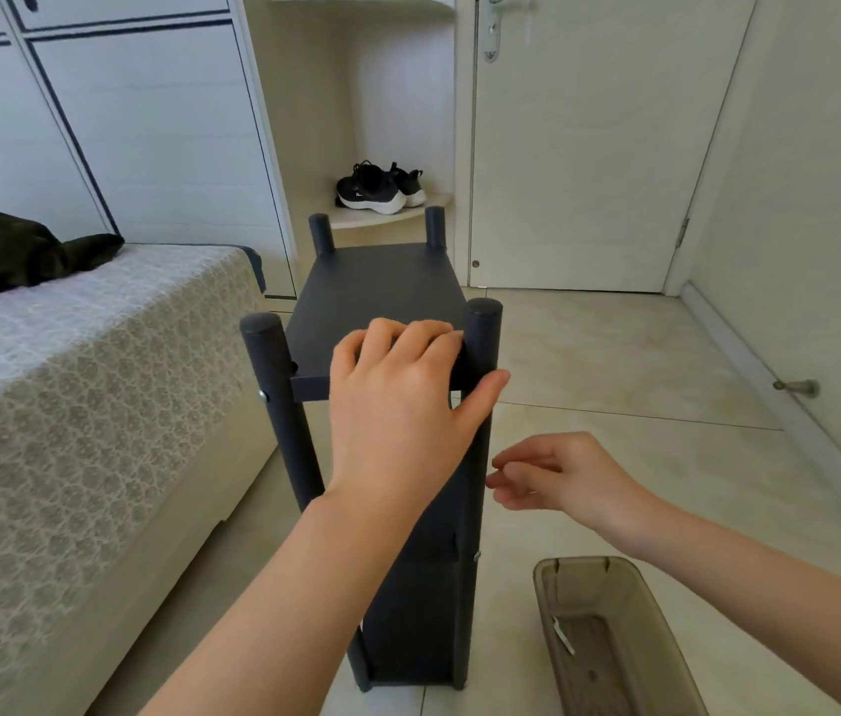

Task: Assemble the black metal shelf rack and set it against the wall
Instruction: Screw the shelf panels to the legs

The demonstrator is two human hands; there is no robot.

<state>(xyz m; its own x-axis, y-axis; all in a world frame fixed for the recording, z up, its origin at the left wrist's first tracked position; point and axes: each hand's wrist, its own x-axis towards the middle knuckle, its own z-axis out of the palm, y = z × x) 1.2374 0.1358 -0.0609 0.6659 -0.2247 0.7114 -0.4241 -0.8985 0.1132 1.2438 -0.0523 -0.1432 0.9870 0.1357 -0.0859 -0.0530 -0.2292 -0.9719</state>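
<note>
Between the bed point(72, 405) on my left and the bare tiled floor point(640, 354) on my right, the black shelf rack point(377, 292) stood upright in front of me, its four round posts rising above the top shelf. My left hand point(397, 400) lay on the near edge of that top shelf, fingers curled over the board and thumb point(485, 387) stretched out across the near right post point(483, 328), so I had the shelf edge and post in a loose hold. My right hand point(563, 475) hung in the air just beside the same post, lower down, half open with the fingers point(516, 465) bent toward it; it held nothing and I could not tell whether the fingertips touched the metal. A small silver screw head point(263, 396) showed on the near left post point(273, 395), level with the shelf. Lower shelves were mostly hidden behind my left forearm. On the floor near my right arm sat a brownish translucent tray point(552, 586) with a small white scrap inside. Beyond the rack, a pair of black sneakers point(379, 186) rested on a curved corner shelf beside the closed door point(588, 147). Dark clothing point(10, 250) lay on the bed.
</note>
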